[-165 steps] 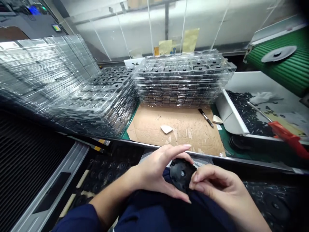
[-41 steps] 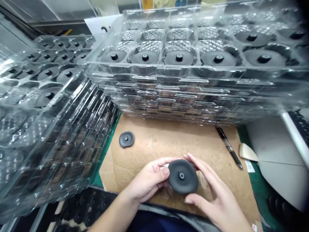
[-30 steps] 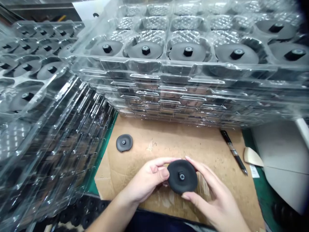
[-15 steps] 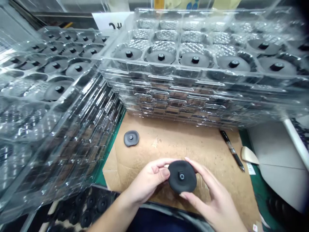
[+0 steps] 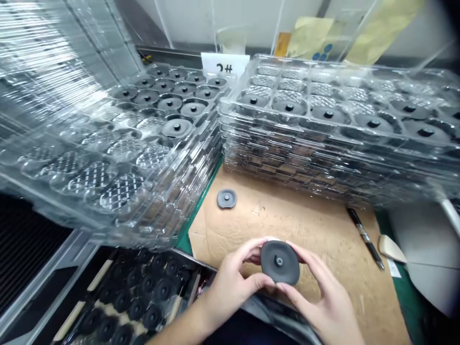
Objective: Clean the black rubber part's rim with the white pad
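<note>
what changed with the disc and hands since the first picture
The black disc moved from the lap up over the cardboard sheet, with left hand and right hand keeping their grip on it. A second, smaller disc now lies on the cardboard. The pen stayed put.

We hold a matte black disc (image 5: 280,262) with a silver hub. Under our hands lies brown cardboard (image 5: 305,225) on a green mat (image 5: 201,199). Beyond our fingers, clear trays (image 5: 323,124) show diamond-patterned pockets; a grey disc (image 5: 226,198) lies up-left.
</note>
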`<action>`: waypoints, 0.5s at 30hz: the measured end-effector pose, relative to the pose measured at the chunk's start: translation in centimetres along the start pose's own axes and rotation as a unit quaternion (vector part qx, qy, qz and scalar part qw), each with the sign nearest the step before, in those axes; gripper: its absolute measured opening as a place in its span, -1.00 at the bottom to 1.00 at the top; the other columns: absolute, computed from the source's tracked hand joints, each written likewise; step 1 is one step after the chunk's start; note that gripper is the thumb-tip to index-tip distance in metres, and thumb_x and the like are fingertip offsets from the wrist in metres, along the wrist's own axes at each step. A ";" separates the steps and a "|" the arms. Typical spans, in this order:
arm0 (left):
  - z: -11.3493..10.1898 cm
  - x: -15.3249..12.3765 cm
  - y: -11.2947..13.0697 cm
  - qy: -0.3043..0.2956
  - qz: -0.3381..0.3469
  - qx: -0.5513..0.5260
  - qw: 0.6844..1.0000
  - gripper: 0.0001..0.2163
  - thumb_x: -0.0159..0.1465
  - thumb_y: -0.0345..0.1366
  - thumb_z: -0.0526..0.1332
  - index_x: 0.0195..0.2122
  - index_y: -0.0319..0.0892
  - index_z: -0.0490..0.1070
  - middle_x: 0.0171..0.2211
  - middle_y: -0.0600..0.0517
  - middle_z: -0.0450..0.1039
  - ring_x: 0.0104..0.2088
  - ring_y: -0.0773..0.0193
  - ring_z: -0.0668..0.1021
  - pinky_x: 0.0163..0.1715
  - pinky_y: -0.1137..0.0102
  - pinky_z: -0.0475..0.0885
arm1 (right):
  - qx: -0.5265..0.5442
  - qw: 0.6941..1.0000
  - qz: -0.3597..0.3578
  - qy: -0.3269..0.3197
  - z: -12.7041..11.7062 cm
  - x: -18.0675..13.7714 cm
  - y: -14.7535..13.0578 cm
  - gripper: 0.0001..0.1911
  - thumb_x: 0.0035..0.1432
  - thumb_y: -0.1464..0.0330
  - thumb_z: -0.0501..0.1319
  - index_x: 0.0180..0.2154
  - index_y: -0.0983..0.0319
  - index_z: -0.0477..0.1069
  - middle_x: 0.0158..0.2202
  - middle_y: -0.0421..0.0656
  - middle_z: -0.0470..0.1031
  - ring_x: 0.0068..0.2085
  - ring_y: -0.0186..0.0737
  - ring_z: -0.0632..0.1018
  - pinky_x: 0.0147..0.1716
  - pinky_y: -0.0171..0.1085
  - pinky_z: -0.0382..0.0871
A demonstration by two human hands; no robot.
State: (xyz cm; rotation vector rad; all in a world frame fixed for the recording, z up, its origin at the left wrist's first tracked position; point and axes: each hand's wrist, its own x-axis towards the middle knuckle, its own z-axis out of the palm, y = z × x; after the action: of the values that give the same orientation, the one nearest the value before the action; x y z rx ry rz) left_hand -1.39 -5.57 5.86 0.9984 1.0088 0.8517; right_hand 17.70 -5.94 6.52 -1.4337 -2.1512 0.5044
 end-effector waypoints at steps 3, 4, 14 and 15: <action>-1.0 -1.2 0.0 0.010 -0.004 0.031 0.999 -0.42 0.03 -0.31 0.33 0.10 0.01 0.22 -0.01 0.09 0.37 -0.05 0.33 0.44 0.02 0.48 0.31 | -0.008 0.999 -0.030 -0.016 0.8 0.1 -0.4 -0.47 0.17 0.17 0.16 0.10 0.24 0.12 0.02 -0.09 0.29 0.01 -0.22 0.39 -0.05 -0.30 0.39; -1.4 -1.5 0.0 0.013 -0.001 0.048 0.999 -0.40 0.02 -0.31 0.34 0.11 0.01 0.21 -0.02 0.09 0.38 -0.05 0.34 0.44 0.02 0.49 0.30 | -0.009 0.999 -0.041 -0.024 1.1 0.1 -0.6 -0.46 0.18 0.17 0.16 0.11 0.25 0.11 0.04 -0.08 0.27 0.04 -0.20 0.38 -0.03 -0.28 0.38; -3.8 -3.6 2.3 -0.028 0.038 0.180 0.982 -0.36 0.00 -0.15 0.33 0.13 -0.10 0.22 0.04 -0.01 0.33 0.04 0.24 0.39 0.07 0.46 0.24 | -0.004 0.985 -0.167 -0.034 1.4 0.8 -1.3 -0.41 0.14 0.12 0.19 0.12 0.20 0.11 0.01 -0.14 0.32 0.01 -0.20 0.39 -0.13 -0.32 0.39; -3.8 -3.6 2.2 -0.029 0.049 0.183 0.982 -0.36 -0.01 -0.15 0.34 0.12 -0.12 0.24 0.04 -0.02 0.32 0.04 0.22 0.39 0.07 0.45 0.24 | 0.009 0.983 -0.180 -0.027 0.8 1.1 -0.8 -0.42 0.12 0.10 0.20 0.11 0.19 0.15 -0.01 -0.15 0.34 -0.02 -0.20 0.41 -0.14 -0.31 0.39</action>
State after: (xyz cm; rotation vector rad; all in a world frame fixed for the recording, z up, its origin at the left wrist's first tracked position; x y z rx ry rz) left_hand -6.37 -7.13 8.18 1.3864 1.0957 0.7261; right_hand 16.27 -5.23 6.50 -0.9966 -2.3707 0.4289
